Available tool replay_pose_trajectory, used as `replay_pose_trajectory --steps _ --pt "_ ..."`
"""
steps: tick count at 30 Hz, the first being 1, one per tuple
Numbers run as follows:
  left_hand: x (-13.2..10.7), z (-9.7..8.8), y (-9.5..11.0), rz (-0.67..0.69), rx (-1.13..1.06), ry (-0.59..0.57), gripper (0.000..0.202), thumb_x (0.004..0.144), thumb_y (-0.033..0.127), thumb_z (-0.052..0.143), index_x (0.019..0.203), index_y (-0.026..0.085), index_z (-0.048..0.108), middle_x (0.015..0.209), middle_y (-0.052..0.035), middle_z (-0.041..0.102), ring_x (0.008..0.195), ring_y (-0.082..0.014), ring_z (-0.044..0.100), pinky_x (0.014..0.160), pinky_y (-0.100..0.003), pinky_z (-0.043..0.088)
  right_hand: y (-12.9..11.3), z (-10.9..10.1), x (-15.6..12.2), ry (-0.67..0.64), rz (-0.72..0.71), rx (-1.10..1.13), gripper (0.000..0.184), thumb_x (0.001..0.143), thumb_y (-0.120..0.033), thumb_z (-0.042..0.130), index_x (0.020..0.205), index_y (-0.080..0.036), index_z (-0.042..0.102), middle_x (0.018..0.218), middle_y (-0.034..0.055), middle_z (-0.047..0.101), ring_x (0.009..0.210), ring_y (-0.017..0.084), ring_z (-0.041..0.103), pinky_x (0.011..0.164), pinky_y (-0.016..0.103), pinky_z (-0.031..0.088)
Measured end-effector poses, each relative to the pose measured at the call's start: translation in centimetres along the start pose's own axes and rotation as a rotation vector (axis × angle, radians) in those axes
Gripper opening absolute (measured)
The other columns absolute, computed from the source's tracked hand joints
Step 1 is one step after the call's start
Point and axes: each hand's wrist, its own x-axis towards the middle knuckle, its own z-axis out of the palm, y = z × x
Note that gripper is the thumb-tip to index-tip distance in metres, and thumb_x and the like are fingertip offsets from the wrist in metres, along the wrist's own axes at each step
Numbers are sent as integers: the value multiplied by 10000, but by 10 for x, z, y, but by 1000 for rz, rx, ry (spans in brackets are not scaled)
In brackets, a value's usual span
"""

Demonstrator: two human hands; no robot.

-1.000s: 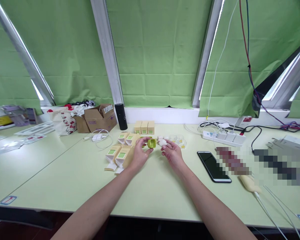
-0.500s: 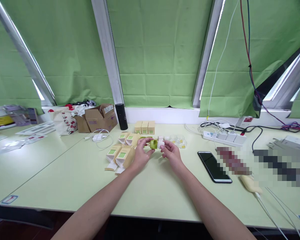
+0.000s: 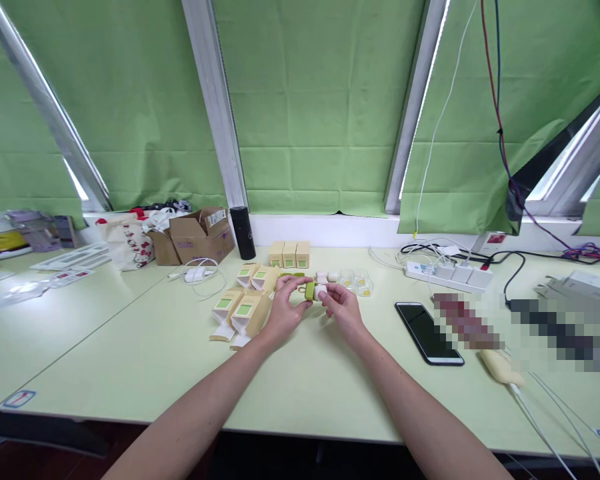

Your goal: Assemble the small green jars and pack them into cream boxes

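My left hand (image 3: 285,307) pinches a small olive-green cover (image 3: 309,291) with a ring on its left side. My right hand (image 3: 345,307) grips a small white rounded piece (image 3: 320,292), which meets the cover's right side. How far it sits inside the cover I cannot tell. Just behind my fingers lie more small white pieces (image 3: 325,277) and a clear tray (image 3: 355,280) with yellow spots in its round cups. A further green item (image 3: 293,275) shows behind my left hand. Left of that hand, open-flapped beige boxes (image 3: 250,313) with green labels lie on the table.
Three upright beige boxes (image 3: 289,255) stand at the back near a black cylinder (image 3: 243,233). A cardboard box (image 3: 200,237) is farther left. To the right are a phone (image 3: 427,333), a power strip (image 3: 450,275) and a cream-coloured device (image 3: 500,368) with a cable.
The white piece and the green cover have come closer together, and the cover has turned so its opening no longer shows. Both hands keep nearly the same place.
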Motion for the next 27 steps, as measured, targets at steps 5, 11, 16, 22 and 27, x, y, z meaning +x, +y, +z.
replay_pose_trajectory --steps 5,11,16,22,27 --pt "-1 0 3 25 1 -20 530 724 54 759 1189 309 770 1209 -78 633 1276 -278 520 1120 -485 469 0 0 -1 5 2 9 488 615 -579 890 876 -185 767 757 58 719 602 163 558 427 251 383" --pt "-1 -1 4 34 23 -48 494 734 92 793 1182 299 767 1196 -80 669 1272 -295 517 1108 -499 461 -1 -1 -1 -12 8 2 483 647 -590 885 877 -179 779 679 35 679 562 145 530 442 258 402" --pt "-1 -1 3 39 30 -54 483 738 124 816 1187 294 765 1181 -77 676 1262 -298 514 1101 -490 459 -1 0 -1 0 12 0 498 644 -593 876 890 -171 773 688 26 680 561 135 527 445 255 418" --pt "-1 0 5 46 29 -61 470 744 167 847 1188 295 763 1145 -76 696 1209 -298 534 1076 -483 470 -1 0 -3 -3 -37 -13 583 716 -578 832 1159 -204 768 624 -34 587 570 147 539 463 254 429" --pt "-2 1 9 64 44 -68 431 782 198 836 1196 287 758 1172 -80 701 1210 -297 541 1072 -470 474 0 0 -3 -10 -38 -33 505 745 -594 809 1068 -207 789 672 -11 611 598 152 544 468 262 452"
